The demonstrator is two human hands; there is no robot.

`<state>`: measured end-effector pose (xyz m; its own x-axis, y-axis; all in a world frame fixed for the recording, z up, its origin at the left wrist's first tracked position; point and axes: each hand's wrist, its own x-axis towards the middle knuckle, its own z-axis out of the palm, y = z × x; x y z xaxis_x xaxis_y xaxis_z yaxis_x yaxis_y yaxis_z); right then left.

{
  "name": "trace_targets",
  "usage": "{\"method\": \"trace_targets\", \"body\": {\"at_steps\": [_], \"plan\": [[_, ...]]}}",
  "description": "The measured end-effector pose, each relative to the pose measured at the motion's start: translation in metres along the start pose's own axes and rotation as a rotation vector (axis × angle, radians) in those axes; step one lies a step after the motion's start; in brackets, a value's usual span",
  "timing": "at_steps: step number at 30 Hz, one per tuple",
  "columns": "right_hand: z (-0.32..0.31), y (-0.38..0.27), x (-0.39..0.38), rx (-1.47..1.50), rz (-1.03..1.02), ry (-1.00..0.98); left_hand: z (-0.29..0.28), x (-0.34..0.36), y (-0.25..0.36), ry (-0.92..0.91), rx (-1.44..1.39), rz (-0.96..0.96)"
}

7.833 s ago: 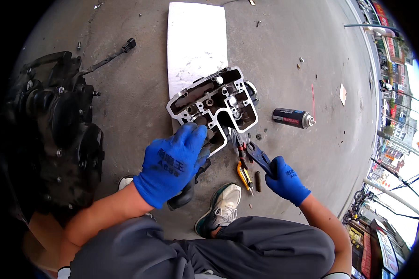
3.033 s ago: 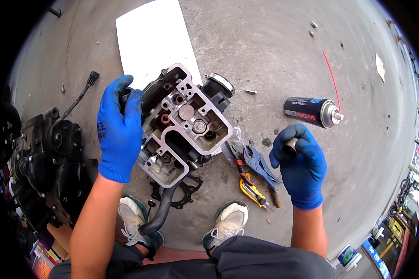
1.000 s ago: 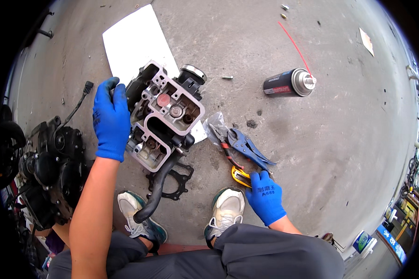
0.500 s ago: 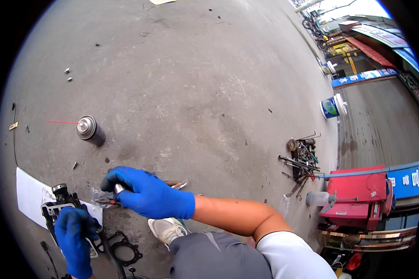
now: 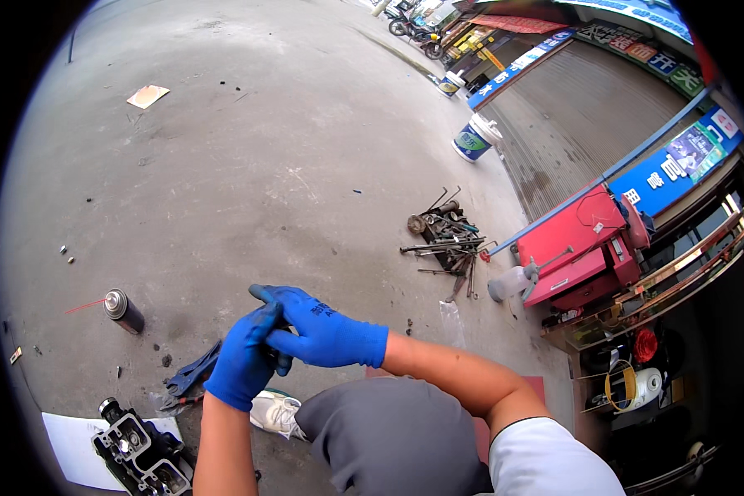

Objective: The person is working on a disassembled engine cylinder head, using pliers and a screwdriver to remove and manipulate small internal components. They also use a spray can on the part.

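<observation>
Both my hands wear blue gloves and meet in front of my knee. My left hand (image 5: 241, 355) has its fingers bent up against the right one. Over it lies my right hand (image 5: 326, 331), its fingers closed across the left fingers. Anything between them is hidden. Below and to the left, a dark metal engine part with square openings (image 5: 143, 453) rests partly on a white sheet (image 5: 73, 442). A dark blue, two-armed object (image 5: 193, 370) lies on the ground beside my left hand.
A spray can (image 5: 124, 312) with a thin red straw stands at the left. To the right are a heap of hand tools (image 5: 450, 240), a translucent spray bottle (image 5: 510, 283), a red tool cabinet (image 5: 566, 236) and a white-and-blue bucket (image 5: 475, 139). Cardboard (image 5: 147, 97) lies far off.
My left hand has left the engine part and come up to meet my right. The metal cylinder seen in my right hand is now out of sight. The view has swung rightward.
</observation>
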<state>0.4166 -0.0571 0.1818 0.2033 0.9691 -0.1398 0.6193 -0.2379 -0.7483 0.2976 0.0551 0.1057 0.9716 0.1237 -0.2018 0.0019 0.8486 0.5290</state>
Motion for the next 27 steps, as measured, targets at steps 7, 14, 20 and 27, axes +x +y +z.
{"method": "trace_targets", "body": {"at_steps": [7,14,20,27], "plan": [[-0.079,0.117,-0.073,0.059,0.577,0.288,-0.025,-0.018,0.042,0.317,0.0,0.225],[-0.148,0.373,-0.204,-0.245,0.999,0.728,-0.08,-0.006,0.029,0.554,0.342,0.269],[-0.327,0.483,-0.199,-1.018,0.778,0.827,-0.055,0.054,0.001,0.698,0.663,-0.014],[-0.403,0.59,-0.15,-1.463,1.058,0.095,-0.001,0.077,0.011,0.764,0.804,-0.449]]}}
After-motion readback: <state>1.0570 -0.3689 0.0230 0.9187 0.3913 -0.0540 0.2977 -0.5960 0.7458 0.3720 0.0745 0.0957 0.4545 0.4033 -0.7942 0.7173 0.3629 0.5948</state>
